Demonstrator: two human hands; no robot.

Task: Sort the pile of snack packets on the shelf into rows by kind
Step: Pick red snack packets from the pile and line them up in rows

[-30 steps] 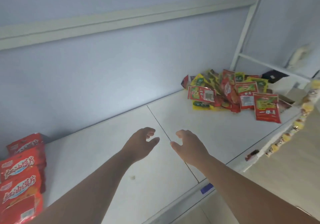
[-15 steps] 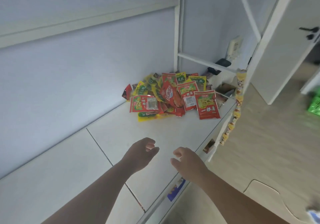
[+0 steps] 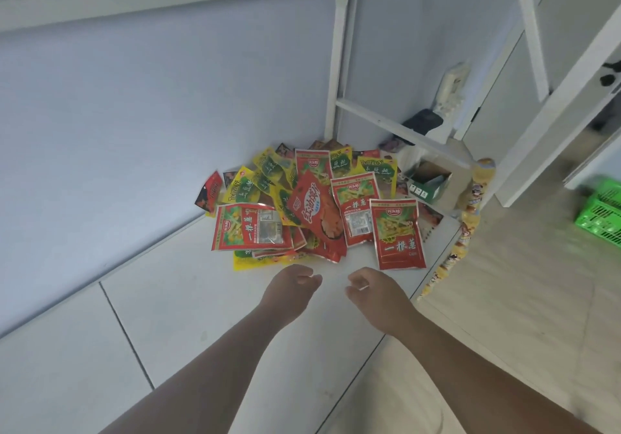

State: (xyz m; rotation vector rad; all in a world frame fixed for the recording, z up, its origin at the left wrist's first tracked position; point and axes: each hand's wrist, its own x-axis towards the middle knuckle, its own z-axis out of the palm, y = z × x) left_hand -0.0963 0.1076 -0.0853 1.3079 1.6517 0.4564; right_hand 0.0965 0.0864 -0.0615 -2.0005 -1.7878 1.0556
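Note:
A pile of snack packets (image 3: 312,208) lies in the far right corner of the white shelf (image 3: 188,299). It mixes red packets with green pictures (image 3: 396,235), yellow packets (image 3: 268,171) and a plain red packet (image 3: 316,212). My left hand (image 3: 289,290) hovers just in front of the pile with its fingers loosely curled and nothing in it. Beside it, my right hand (image 3: 373,294) is likewise empty, fingers loosely curled, just below the nearest red packet.
A white upright post (image 3: 336,74) and crossbar (image 3: 396,127) stand behind the pile. A strip of small yellow packets (image 3: 467,218) hangs off the shelf's right end. A small open box (image 3: 428,183) sits past the pile. A green crate (image 3: 601,212) is on the floor.
The view has swung right and closer to the pile, so the red packets at the left have left the view. Both hands now hover near the pile's front edge, still empty.

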